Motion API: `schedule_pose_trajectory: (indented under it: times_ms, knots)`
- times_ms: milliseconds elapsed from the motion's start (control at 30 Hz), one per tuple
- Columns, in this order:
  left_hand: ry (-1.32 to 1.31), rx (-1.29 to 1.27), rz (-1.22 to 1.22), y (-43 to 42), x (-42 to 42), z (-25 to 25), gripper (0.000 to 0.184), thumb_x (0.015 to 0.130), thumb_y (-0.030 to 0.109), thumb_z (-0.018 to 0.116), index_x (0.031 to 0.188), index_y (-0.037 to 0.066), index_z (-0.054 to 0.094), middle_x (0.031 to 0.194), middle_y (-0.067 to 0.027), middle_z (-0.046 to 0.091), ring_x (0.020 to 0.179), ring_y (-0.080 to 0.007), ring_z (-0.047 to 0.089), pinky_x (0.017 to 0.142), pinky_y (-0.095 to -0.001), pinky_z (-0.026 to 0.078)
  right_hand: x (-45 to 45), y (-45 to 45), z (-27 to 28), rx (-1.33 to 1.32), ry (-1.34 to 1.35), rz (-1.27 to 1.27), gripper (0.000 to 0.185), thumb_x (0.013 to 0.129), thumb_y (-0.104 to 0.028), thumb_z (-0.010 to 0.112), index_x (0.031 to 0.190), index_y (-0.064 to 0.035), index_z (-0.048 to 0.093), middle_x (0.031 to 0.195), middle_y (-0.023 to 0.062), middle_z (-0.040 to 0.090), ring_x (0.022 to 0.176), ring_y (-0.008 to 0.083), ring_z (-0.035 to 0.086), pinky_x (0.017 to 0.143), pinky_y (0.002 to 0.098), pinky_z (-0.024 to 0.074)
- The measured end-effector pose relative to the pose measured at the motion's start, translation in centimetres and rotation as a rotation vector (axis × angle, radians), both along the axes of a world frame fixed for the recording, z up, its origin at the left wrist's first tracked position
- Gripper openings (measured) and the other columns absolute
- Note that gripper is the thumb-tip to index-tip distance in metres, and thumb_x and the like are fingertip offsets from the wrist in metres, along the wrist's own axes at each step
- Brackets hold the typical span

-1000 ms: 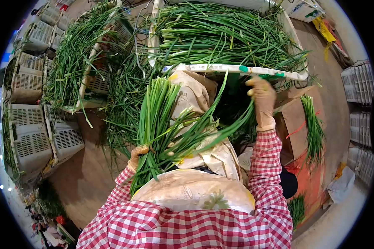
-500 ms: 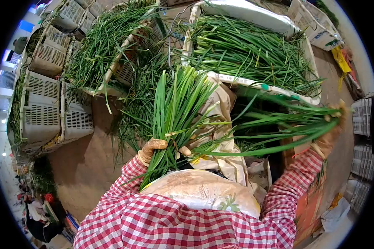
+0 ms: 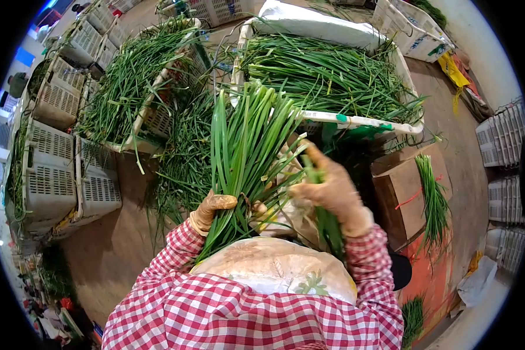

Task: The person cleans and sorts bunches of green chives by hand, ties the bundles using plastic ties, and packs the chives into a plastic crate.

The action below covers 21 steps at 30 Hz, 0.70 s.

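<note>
My gloved left hand (image 3: 213,211) is closed around a thick bunch of green chives (image 3: 245,134), held upright before my apron with the pale stem ends upward. To its right, my gloved right hand (image 3: 335,195) is slightly smeared by motion. Its fingers are closed on a smaller clump of chives (image 3: 331,233), whose leaves hang down below the palm and whose stems show above the thumb. A bundle of chives (image 3: 430,195) lies on a cardboard box (image 3: 399,184) at the right, with a red tie beside it.
Ahead stands a white foam box (image 3: 364,121) heaped with chives. A plastic crate (image 3: 149,108) at the left overflows with loose leaves, and more leaves (image 3: 184,157) are piled beside it. Stacked crates (image 3: 52,175) line the far left; others (image 3: 501,137) stand at the right wall.
My right hand has swung from the far right back in toward the bunch in my left hand. The bundle on the cardboard box now shows fully. My left hand has kept its grip.
</note>
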<state>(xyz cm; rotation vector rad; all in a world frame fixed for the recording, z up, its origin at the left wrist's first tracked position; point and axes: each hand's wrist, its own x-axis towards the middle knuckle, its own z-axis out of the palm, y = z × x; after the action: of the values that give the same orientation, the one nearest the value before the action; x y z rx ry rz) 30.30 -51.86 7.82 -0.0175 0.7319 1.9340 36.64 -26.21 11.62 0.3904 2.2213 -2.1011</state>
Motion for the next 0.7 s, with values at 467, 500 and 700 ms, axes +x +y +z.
schedule_pose_trajectory:
  times_ms: [467,500,700]
  knots:
    - [-0.121,0.372,0.136,0.9,1.2,-1.0,0.082,0.081,0.039,0.060,0.145,0.010,0.020,0.149,-0.0102,0.024,0.133,-0.0347,0.031,0.110,-0.0512,0.026,-0.7,6.8,-1.5,0.495,-0.104,-0.351,0.057,0.079,-0.028,0.072,0.125,-0.0023,0.050,0.087,0.0099,0.063,0.073,0.0170,0.059,0.066,0.0272,0.0474]
    - [-0.193,0.484,0.099,0.5,0.9,-1.3,0.078,0.084,0.035,0.058,0.145,0.008,0.017,0.149,-0.0117,0.023,0.131,-0.0402,0.032,0.106,-0.0537,0.032,-0.8,7.6,-1.5,0.658,-0.077,-0.442,0.070,0.078,-0.031,0.074,0.134,-0.0030,0.043,0.096,0.0140,0.065,0.083,0.0206,0.061,0.075,0.0308,0.0489]
    - [-0.133,0.360,0.078,0.4,0.7,0.2,0.080,0.079,0.027,0.061,0.142,0.000,0.020,0.142,-0.0213,0.032,0.116,-0.0455,0.048,0.092,-0.0569,0.046,-0.7,5.2,2.1,0.479,0.070,-0.342,0.021,0.085,-0.023,0.066,0.097,-0.0050,0.067,0.075,0.0001,0.064,0.061,0.0103,0.054,0.054,0.0262,0.0451]
